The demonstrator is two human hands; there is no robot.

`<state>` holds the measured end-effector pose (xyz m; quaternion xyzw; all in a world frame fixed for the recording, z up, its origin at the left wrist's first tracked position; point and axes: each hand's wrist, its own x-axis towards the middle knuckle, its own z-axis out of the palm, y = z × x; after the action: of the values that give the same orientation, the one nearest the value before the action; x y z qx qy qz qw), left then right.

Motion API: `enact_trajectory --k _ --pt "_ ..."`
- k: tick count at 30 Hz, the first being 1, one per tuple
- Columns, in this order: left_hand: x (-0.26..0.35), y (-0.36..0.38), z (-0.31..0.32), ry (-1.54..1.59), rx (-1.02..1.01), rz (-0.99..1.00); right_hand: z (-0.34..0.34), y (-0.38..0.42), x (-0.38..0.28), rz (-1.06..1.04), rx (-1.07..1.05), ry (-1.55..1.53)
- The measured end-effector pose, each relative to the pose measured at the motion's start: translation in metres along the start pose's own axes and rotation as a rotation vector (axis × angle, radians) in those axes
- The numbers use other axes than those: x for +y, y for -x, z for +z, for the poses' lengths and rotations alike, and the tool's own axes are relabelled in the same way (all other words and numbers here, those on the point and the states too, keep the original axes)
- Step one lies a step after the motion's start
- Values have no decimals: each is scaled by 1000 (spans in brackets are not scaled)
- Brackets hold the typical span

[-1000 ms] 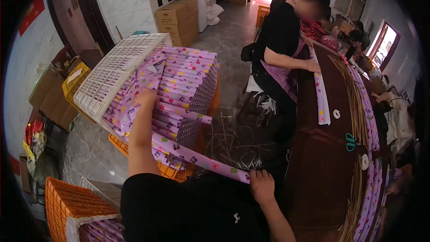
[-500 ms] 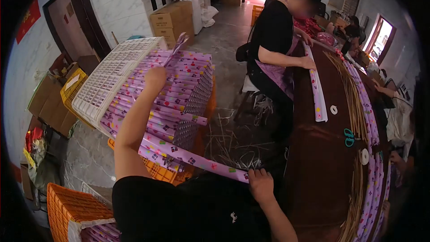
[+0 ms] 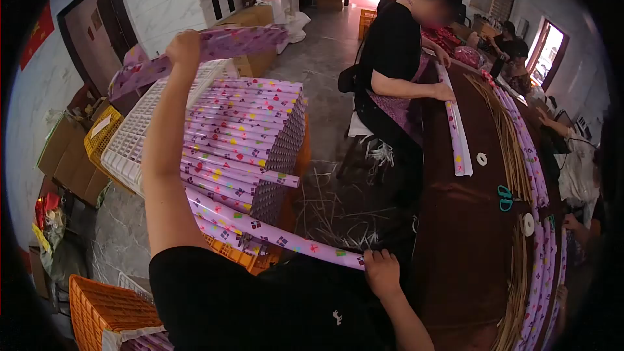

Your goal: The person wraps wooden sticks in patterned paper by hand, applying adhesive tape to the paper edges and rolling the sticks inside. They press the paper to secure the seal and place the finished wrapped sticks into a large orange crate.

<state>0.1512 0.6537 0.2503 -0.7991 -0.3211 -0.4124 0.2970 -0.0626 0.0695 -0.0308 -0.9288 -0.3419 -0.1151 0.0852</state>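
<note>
Above the stack of purple rolls [image 3: 244,127], left hand [image 3: 182,45] grips a lifted purple paper roll [image 3: 214,49]. Right hand [image 3: 382,272] clamps the end of another roll [image 3: 279,237] near the brown table [image 3: 465,221].

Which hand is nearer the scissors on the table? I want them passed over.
Right. The right hand grips a purple roll's end at the table edge, just left of the scissors. The left hand is raised high over the stack, holding another roll.

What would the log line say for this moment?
left hand: lifts purple roll above stack | right hand: grips another roll's end
</note>
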Motion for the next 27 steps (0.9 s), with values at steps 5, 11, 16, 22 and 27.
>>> enact_trajectory --k 5,11,16,22,27 --pt "-68 34 39 -300 224 -22 -1 -2 -1 1 -1 -8" --pt "-143 148 104 -222 -530 -65 2 0 -1 1 -25 -22" --pt "-148 174 122 -74 -945 -468 -3 -4 -2 11 -44 -47" --pt "-23 154 35 871 -558 169 -14 -6 -5 20 -103 -63" --pt "111 188 -114 1156 -1862 1277 -57 -8 -19 52 -196 -50"
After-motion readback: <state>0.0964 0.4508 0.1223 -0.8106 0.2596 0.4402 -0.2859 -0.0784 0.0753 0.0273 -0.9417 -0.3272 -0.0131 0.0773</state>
